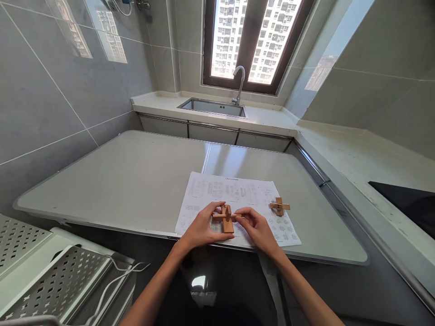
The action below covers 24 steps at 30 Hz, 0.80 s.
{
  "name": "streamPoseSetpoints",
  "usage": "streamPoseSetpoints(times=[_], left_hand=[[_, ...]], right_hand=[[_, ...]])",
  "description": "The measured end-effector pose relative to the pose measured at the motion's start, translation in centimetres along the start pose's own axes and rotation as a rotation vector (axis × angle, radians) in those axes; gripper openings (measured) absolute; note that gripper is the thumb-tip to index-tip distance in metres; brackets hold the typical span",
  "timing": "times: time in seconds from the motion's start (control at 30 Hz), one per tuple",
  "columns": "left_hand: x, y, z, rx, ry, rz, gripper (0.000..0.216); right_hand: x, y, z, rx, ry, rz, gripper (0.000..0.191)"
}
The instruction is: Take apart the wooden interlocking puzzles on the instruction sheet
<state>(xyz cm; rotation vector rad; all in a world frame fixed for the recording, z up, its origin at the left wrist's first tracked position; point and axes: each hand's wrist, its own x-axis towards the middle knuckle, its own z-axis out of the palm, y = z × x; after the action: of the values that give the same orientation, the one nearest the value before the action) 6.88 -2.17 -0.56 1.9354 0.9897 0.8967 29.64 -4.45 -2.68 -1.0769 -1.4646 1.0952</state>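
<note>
In the head view, the only one, the wooden assembly (228, 226) sits between the two hands, directly in front of the person, above the near part of a printed sheet (251, 190); its broad block runs near to far, pointing toward the person, while a thin crossbar passes through it from left to right, so that one end faces each hand; a short rounded piece stands up near the crossing, and a dark "2" is marked on the far part of the block.

The left hand (204, 226) is curved round its side of the assembly, thumb along the near end and a finger reaching to the far end; the right hand (256, 226) is drawn narrow, thumb and fingertips closed at the crossbar's right end; how firmly either one presses, I cannot tell.

A second wooden cross (279, 207), also marked "2", lies to the right of the assembly and a little farther from the person, by the sheet's right edge; its slim bar runs roughly left to right; the right hand is the nearer one, yet apart from it; the sheet itself lies on the pale table (136, 172), a sink (190, 105) beyond.
</note>
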Motion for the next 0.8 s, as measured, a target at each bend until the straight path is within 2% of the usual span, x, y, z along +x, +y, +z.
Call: streamPoseSetpoints(times=[0.23,0.5,0.8], left_hand=[[0.0,-0.3,0.3,0.013,-0.017,-0.002,0.091],[-0.1,0.0,0.3,0.008,-0.057,-0.008,0.087],[-0.2,0.6,0.4,0.003,-0.036,0.013,0.079]], right_hand=[[-0.4,0.5,0.1,-0.141,0.043,-0.031,0.026],[-0.8,0.2,0.4,-0.269,0.007,-0.077,0.014],[-1.1,0.4,0.4,-0.366,0.078,-0.146,0.017]])
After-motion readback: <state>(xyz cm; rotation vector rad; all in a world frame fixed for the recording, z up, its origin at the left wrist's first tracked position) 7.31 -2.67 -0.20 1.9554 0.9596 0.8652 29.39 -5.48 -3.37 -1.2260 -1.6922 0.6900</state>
